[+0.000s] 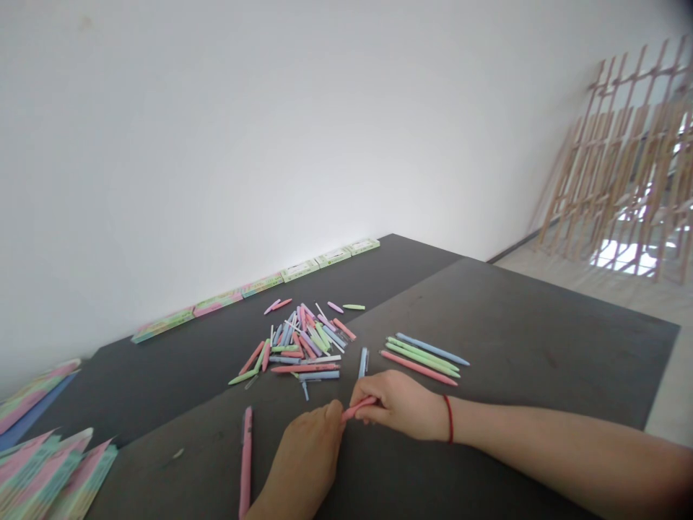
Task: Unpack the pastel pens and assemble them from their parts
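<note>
Both my hands meet low in the middle of the view, over the dark table. My right hand (398, 404), with a red band on its wrist, pinches a pink pen (358, 409). My left hand (311, 455) is closed around the pen's other end, which its fingers hide. Just beyond my right hand lies a blue pen part (363, 362). Another pink pen (246, 462) rests on the table left of my left hand. Farther off is a loose heap of pastel pen parts (303, 339) in pink, green, blue, purple and white.
To the right, a blue pen (433, 349), two green pens and a pink pen lie side by side. Flat printed boxes (260, 285) line the wall. Printed packs (59, 469) stand at the lower left. Wooden racks (622, 166) lean beyond the table (541, 347).
</note>
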The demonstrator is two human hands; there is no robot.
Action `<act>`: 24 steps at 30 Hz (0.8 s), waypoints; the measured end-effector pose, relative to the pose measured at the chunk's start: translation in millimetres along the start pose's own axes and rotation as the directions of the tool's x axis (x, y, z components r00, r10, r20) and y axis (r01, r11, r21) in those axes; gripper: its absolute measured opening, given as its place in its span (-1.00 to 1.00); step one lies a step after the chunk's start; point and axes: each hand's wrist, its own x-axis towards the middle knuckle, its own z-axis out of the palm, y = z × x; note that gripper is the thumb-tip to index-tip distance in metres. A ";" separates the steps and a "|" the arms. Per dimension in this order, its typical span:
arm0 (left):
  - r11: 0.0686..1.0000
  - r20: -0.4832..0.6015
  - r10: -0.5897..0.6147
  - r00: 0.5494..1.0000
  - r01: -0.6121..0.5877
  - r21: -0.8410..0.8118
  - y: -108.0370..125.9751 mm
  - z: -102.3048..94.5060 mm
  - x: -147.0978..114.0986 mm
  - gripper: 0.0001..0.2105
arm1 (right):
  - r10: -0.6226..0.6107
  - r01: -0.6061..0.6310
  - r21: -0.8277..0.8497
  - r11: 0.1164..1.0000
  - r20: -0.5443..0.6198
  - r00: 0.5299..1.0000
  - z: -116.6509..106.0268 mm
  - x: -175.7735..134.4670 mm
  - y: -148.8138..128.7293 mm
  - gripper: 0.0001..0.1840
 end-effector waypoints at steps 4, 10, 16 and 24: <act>1.000 -0.007 -0.018 1.000 0.018 -0.023 -1.3 -0.6 -0.7 -0.77 | -0.001 0.001 0.036 0.999 0.003 1.000 3.3 2.2 2.9 -0.86; 0.986 0.005 -0.082 0.997 0.082 -0.144 3.2 -13.0 -4.4 -0.85 | 0.019 -0.020 0.070 0.997 0.024 1.000 3.8 4.8 2.7 -0.83; 0.974 0.057 -0.074 0.996 0.085 -0.211 2.0 -15.5 -2.1 -0.77 | 0.006 -0.006 0.018 1.000 0.014 1.000 2.4 5.5 0.5 -0.80; 0.971 0.064 -0.109 0.992 0.119 -0.205 -1.2 -16.0 -2.4 -0.74 | -0.065 0.060 -0.148 0.987 -0.029 0.997 -3.6 2.4 7.9 -0.74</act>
